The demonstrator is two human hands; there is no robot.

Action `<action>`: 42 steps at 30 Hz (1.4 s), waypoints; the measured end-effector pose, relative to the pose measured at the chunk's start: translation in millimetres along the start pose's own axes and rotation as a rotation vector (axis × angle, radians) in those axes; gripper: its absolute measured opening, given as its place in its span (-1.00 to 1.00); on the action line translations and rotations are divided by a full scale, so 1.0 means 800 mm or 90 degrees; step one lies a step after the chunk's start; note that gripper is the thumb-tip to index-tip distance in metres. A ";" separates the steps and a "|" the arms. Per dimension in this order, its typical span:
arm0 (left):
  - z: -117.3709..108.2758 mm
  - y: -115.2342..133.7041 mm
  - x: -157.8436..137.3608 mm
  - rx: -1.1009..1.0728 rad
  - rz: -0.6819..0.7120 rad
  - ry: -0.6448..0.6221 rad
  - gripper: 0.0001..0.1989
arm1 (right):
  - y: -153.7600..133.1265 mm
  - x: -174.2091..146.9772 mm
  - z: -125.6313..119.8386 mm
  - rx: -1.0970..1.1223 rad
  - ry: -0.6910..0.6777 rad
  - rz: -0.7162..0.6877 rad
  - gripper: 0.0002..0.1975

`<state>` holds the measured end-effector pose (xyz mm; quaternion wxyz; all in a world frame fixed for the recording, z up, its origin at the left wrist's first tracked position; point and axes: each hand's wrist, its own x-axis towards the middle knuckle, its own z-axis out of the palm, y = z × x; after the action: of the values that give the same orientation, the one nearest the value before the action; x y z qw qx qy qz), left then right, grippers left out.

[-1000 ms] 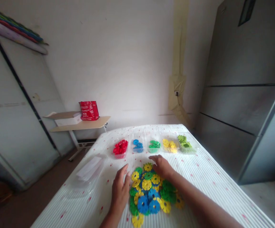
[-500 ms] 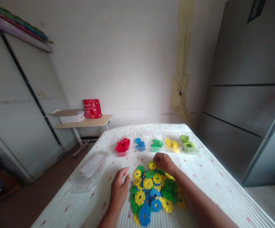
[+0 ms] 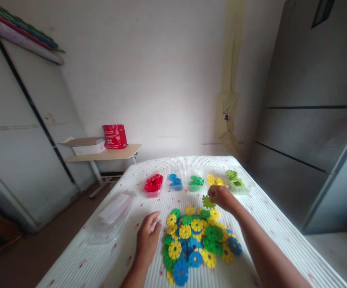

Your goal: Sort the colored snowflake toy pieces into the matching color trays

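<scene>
My right hand (image 3: 223, 197) pinches a light green, square notched plastic piece (image 3: 208, 202) above the far edge of a pile. That pile (image 3: 195, 231) is made of yellow, green and blue flower-shaped interlocking discs. My left hand (image 3: 149, 234) rests to the left of the pile, thumb and fingers apart, with nothing in it. Behind the pile stand clear tubs in a row: one of red pieces (image 3: 153, 184), one of blue discs (image 3: 175, 182), one of green discs (image 3: 196, 182), one of yellow discs (image 3: 215, 180), partly behind my right hand, and one of light green pieces (image 3: 235, 180).
On the left of the white ribbed tablecloth (image 3: 80, 256) lies a clear container (image 3: 113, 216) with white paper inside. Beyond is a side table (image 3: 110, 154) with a red bag (image 3: 115, 137) and a white box (image 3: 89, 148). A grey fridge (image 3: 311, 120) stands at the right.
My right hand has moved right and away from me, from the pile's far edge, and now lifts a light green notched piece. My left hand has barely moved.
</scene>
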<state>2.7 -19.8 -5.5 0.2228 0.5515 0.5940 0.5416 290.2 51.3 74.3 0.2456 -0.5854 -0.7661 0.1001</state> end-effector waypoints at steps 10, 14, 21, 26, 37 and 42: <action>-0.001 0.000 0.002 -0.022 -0.012 0.004 -0.66 | 0.077 -0.017 -0.095 -0.102 0.332 0.246 -0.77; 0.000 -0.001 0.002 -0.017 -0.009 0.007 -0.66 | 0.099 -0.019 -0.085 -0.129 0.403 0.279 -0.70; -0.001 -0.002 0.002 -0.011 -0.008 0.006 -0.66 | 0.111 -0.019 -0.073 -0.090 0.342 0.285 -0.69; -0.001 0.003 0.000 -0.016 -0.009 -0.002 -0.65 | 0.101 -0.024 -0.097 -0.039 0.305 0.282 -0.74; 0.000 0.009 -0.005 0.014 0.044 -0.080 -0.75 | 0.013 -0.023 -0.073 -0.007 -0.187 -0.004 -0.76; 0.001 0.016 -0.009 0.063 0.138 -0.149 -0.82 | -0.027 -0.019 -0.025 -0.081 -0.231 -0.056 -0.72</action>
<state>10.9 -28.4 3.0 0.2030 0.6818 0.5273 0.4646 284.5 27.4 97.2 0.0702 -0.5379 -0.8275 0.1446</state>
